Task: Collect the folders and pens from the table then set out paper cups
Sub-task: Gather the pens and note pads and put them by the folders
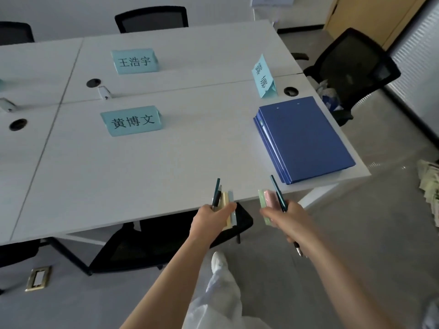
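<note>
A stack of blue folders lies at the near right corner of the white table. My left hand grips dark pens together with pale yellow and grey note pads at the table's front edge. My right hand holds dark pens along with green and pink note pads, just off the table edge, below the folders. One pen tip sticks out under my right wrist. No paper cups are in view.
Three teal name cards stand on the table. Black chairs sit at the near edge, the right end and the far side. Round cable holes dot the table. Papers lie on the floor at right.
</note>
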Demonstrator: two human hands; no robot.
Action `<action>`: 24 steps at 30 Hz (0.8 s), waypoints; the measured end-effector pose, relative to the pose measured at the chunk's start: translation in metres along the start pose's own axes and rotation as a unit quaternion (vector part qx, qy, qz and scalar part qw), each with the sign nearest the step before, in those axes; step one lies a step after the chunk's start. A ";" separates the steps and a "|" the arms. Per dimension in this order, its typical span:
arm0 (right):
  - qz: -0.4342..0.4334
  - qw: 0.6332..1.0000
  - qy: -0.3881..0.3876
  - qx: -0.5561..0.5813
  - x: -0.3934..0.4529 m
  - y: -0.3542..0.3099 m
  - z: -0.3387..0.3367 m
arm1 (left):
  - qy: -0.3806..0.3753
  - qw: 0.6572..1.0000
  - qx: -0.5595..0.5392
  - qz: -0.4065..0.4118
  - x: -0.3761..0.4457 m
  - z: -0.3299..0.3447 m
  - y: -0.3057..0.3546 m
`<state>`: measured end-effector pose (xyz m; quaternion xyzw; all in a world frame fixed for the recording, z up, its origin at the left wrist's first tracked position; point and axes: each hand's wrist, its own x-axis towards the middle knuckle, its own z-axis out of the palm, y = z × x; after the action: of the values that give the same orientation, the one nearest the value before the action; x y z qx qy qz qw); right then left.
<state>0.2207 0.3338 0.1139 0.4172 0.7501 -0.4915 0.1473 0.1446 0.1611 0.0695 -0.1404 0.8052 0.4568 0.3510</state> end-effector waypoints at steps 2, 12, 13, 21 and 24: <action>0.015 1.000 -0.012 -0.007 0.026 -0.008 -0.005 | -0.010 1.000 -0.018 -0.016 0.019 0.011 0.015; 0.064 0.995 -0.074 -0.030 0.166 -0.056 0.000 | 0.023 0.997 -0.025 -0.071 0.140 0.035 0.082; 0.068 0.994 -0.078 -0.032 0.178 -0.059 0.001 | 0.031 0.997 -0.006 -0.072 0.150 0.037 0.086; 0.064 0.992 -0.025 -0.102 0.248 -0.073 0.019 | 0.086 0.975 0.169 -0.118 0.196 0.044 0.105; 0.065 0.990 -0.025 -0.124 0.266 -0.078 0.026 | 0.108 0.966 0.201 -0.120 0.208 0.052 0.115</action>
<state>-0.0066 0.4265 -0.0181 0.4309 0.7730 -0.3941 0.2480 -0.0436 0.2864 -0.0188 -0.2117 0.8907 0.2224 0.3351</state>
